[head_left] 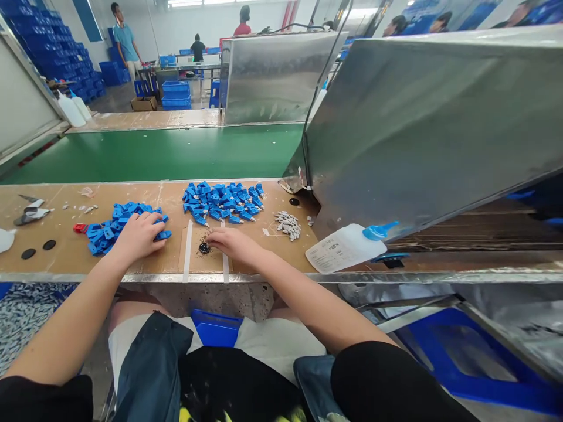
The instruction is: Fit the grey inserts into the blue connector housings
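Note:
My left hand [139, 235] lies over the left pile of small blue plastic parts [105, 232], its fingers stretched across them. Whether it grips one part is hidden. My right hand [232, 242] has its fingertips pinched together beside a small black round piece [204, 248]. What those fingertips hold, if anything, is too small to make out. Tiny dark bits are scattered around the black piece, on a cardboard square [215, 264] crossed by two white tape strips. A second heap of blue parts [222, 202], many with pale tips, lies beyond my right hand.
Small grey pieces [288, 225] sit right of my hand. A white squeeze bottle [345, 248] with a blue nozzle lies near the edge. Scissors [33, 212] and black discs [29, 254] are at left. A green belt [176, 153] runs behind; a metal housing [417, 129] rises at right.

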Tool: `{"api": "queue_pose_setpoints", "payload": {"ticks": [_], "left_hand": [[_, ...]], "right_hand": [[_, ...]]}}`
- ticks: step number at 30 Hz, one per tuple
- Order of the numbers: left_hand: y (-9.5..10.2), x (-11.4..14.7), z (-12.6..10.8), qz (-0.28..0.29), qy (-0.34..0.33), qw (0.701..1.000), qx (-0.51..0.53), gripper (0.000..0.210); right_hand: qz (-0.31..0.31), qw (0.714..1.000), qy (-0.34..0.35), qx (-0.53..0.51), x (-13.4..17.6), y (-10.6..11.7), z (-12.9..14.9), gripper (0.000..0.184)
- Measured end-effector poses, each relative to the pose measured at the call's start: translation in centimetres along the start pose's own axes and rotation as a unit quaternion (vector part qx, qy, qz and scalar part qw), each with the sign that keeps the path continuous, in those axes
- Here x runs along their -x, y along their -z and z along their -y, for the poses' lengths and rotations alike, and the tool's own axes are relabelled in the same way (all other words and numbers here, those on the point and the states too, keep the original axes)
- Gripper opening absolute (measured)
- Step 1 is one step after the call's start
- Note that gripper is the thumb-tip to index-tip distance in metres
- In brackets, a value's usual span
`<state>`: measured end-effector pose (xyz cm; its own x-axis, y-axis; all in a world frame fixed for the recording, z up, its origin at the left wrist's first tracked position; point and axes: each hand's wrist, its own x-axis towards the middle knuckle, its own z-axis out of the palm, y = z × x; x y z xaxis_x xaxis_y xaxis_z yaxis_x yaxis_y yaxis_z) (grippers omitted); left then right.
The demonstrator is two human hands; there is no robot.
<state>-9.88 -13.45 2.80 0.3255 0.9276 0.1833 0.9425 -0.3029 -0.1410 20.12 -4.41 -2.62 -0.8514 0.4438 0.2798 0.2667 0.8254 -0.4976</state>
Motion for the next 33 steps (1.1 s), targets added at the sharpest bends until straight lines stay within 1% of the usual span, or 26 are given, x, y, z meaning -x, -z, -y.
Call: {"api": "queue_pose_setpoints", "payload": {"ticks": [2, 4, 5, 7, 9, 10, 12, 15, 17, 19, 21, 23, 26, 28, 33], "left_hand": [[-0.4, -0.8, -1.1, -0.048, 0.038, 0.994, 0.090, 0.014], [-1.1, -2.0, -2.4, -0.091, 0.091, 0.974, 0.186, 0.010], [-1.6, -2.8, -3.1, -0.113, 0.117, 0.961, 0.225, 0.011], [-2.5, -4.7, -4.4, -0.152, 0.152, 0.936, 0.279, 0.013], [-3.5, -6.5, -5.5, -0.171, 0.168, 0.919, 0.313, 0.015], [-3.9, -7.2, -5.9, -0.171, 0.169, 0.914, 0.327, 0.022], [-4.7, -8.2, -6.6, -0.162, 0.154, 0.910, 0.348, 0.035], [-5.9, -8.5, -6.9, -0.145, 0.130, 0.918, 0.345, 0.030], [-6.5, -8.3, -6.9, -0.131, 0.144, 0.929, 0.314, 0.027], [-6.9, -8.2, -6.9, -0.112, 0.175, 0.940, 0.269, 0.029], [-7.0, -8.2, -7.0, -0.087, 0.198, 0.950, 0.226, 0.033], [-7.0, -8.4, -7.2, -0.055, 0.207, 0.958, 0.192, 0.033], [-6.9, -8.6, -7.5, -0.003, 0.203, 0.966, 0.160, 0.027], [-6.8, -8.8, -7.6, 0.022, 0.205, 0.967, 0.148, 0.027], [-6.9, -9.0, -7.7, 0.043, 0.202, 0.968, 0.145, 0.031]], "right_hand": [[0.016, 1.000, 0.001, 0.011, -0.1, -0.2, 0.1, 0.019], [0.028, 1.000, 0.004, 0.008, -0.1, -0.2, 0.1, 0.019], [0.024, 1.000, 0.005, -0.003, -0.1, -0.1, 0.1, 0.018], [-0.012, 0.999, 0.000, -0.040, 0.0, 0.3, -0.1, 0.017], [-0.077, 0.992, -0.025, -0.095, -0.1, 0.8, -0.4, 0.016], [-0.113, 0.984, -0.043, -0.133, -0.3, 1.0, -0.6, 0.017], [-0.172, 0.954, -0.084, -0.229, -0.7, 1.1, -1.1, 0.021], [-0.225, 0.893, -0.132, -0.366, -1.6, 0.4, -1.8, 0.028], [-0.249, 0.863, -0.144, -0.416, -2.1, -0.6, -2.2, 0.031], [-0.271, 0.846, -0.147, -0.435, -2.3, -1.5, -2.3, 0.033], [-0.289, 0.841, -0.150, -0.431, -2.4, -2.3, -2.2, 0.033], [-0.301, 0.843, -0.156, -0.418, -2.3, -2.7, -2.1, 0.032], [-0.301, 0.853, -0.165, -0.393, -2.1, -3.0, -2.2, 0.031], [-0.294, 0.863, -0.165, -0.375, -2.1, -3.1, -2.4, 0.030], [-0.279, 0.886, -0.168, -0.329, -2.1, -3.3, -2.9, 0.029]]}}
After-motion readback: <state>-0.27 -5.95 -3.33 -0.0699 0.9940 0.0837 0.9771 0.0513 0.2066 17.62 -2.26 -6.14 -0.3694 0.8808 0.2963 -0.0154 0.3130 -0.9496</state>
